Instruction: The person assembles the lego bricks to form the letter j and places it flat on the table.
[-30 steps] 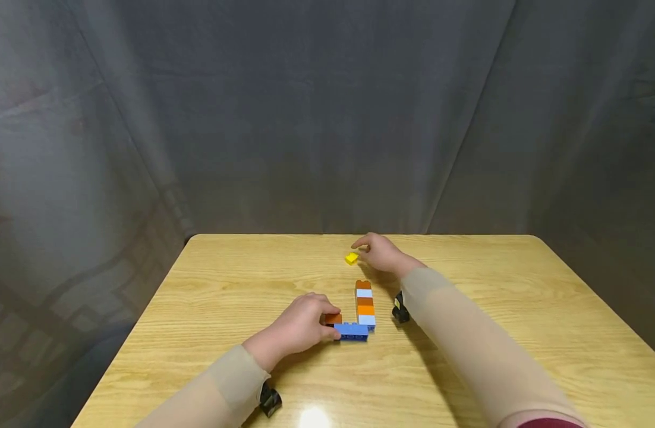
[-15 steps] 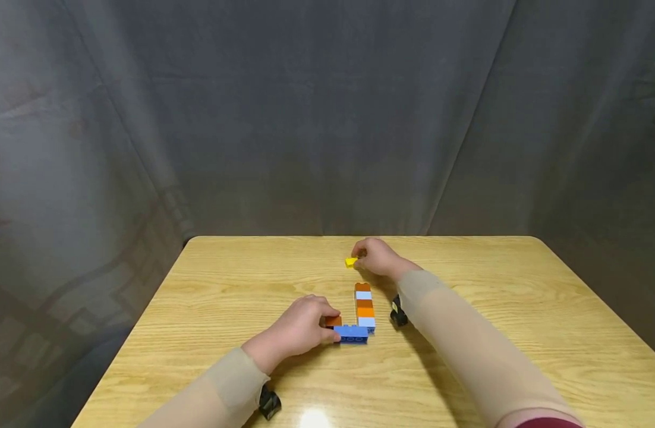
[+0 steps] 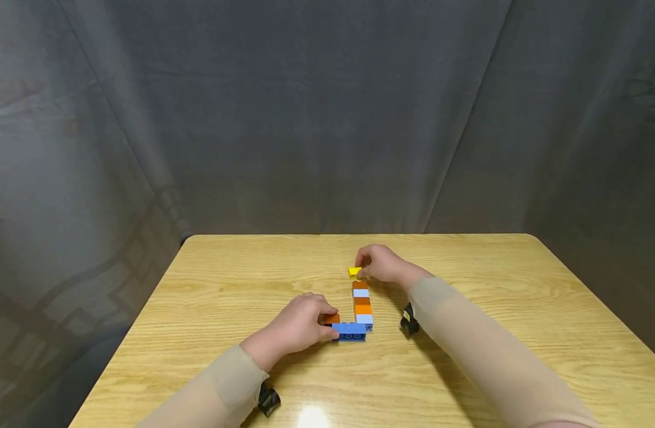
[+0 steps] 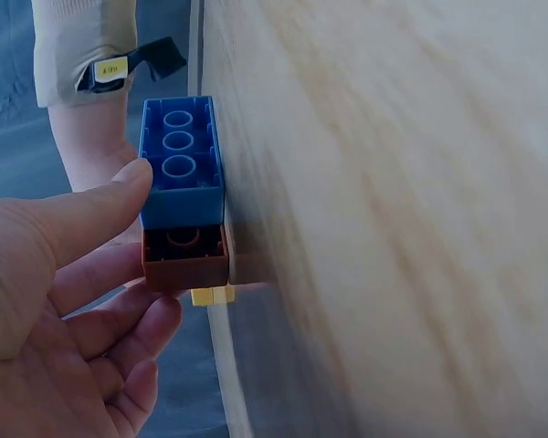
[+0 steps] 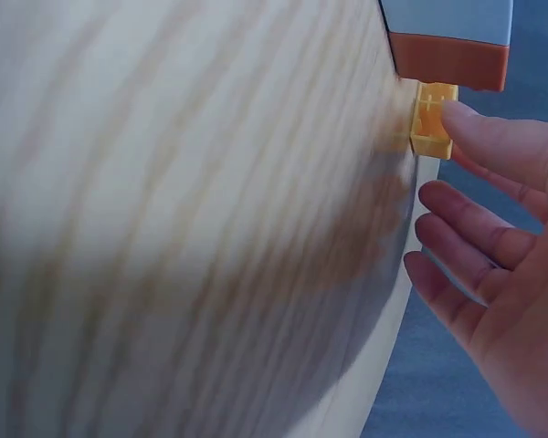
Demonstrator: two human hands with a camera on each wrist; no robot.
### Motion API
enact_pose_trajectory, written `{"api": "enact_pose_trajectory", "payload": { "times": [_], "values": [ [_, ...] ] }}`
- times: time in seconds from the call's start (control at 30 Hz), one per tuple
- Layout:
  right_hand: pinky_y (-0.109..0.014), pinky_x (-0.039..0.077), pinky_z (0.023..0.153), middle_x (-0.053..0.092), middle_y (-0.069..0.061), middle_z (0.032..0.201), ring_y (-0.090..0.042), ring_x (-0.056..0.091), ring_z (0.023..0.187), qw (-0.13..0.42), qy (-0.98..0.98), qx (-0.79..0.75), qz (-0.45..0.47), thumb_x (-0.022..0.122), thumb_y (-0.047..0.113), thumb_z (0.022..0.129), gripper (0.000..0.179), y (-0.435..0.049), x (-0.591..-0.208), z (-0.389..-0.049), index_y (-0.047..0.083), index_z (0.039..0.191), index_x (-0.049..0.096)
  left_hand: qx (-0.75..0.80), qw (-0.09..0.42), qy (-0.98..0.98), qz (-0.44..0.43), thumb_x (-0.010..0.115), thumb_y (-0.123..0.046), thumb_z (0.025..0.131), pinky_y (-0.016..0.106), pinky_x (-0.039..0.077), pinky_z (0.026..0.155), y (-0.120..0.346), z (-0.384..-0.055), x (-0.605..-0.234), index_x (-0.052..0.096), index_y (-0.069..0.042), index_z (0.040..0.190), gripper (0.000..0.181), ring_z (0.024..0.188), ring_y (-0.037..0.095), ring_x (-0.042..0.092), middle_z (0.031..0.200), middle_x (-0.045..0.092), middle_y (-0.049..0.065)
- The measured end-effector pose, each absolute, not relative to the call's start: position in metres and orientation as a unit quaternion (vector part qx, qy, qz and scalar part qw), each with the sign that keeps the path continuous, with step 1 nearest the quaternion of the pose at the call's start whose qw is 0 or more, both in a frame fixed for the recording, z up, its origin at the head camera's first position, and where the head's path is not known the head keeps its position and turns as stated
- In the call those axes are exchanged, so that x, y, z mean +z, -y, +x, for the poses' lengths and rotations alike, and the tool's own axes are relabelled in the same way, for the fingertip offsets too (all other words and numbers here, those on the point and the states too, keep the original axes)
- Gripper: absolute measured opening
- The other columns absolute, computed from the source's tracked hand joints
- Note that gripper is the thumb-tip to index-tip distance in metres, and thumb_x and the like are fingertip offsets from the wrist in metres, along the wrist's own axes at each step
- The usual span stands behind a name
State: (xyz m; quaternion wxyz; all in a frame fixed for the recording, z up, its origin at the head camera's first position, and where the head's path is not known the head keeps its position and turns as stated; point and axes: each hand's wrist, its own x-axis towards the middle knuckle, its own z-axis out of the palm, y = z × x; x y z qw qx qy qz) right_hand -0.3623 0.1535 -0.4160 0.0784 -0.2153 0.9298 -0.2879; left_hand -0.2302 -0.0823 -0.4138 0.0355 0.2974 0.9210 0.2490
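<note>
In the head view my left hand [image 3: 301,324] grips the left end of a blue toy building brick [image 3: 350,331] and a brown brick [image 3: 331,319] behind it. The left wrist view shows the thumb against the blue brick's side [image 4: 180,208], with the fingers at the brown one. A row of brown, pale blue and orange bricks [image 3: 362,304] runs away from the blue brick's right end; whether they are joined, I cannot tell. Past the row's far end, my right hand [image 3: 381,263] pinches a small yellow brick [image 5: 431,144], hollow underside visible in the right wrist view.
The bricks stand on a wood-grain table [image 3: 242,279]. A grey curtain [image 3: 317,119] hangs behind its far edge. A black wrist camera [image 3: 269,399] sits under the left sleeve, another camera [image 3: 409,321] under the right.
My right hand has closed its thumb and fingers on the yellow brick and drawn it nearer, towards the far end of the row. The left hand stays in place.
</note>
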Motion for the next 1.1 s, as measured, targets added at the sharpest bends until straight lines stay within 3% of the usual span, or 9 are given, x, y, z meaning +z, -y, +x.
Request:
{"api": "enact_pose_trajectory", "payload": {
  "times": [1.1],
  "values": [
    [-0.037,0.046,0.080,0.063,0.000,0.089,-0.020,0.053,0.081,0.074,-0.928,-0.298,-0.210,0.079,0.003,0.084,0.014,-0.162,-0.417,-0.348,0.010,0.089,0.067,0.253,0.058,-0.921,0.292,0.082,-0.034,0.083,0.029,0.046,0.081,0.077,-0.233,-0.412,0.074,-0.009,0.117,0.043,0.089,0.011,0.054,0.097,0.064,-0.010]
  ]
}}
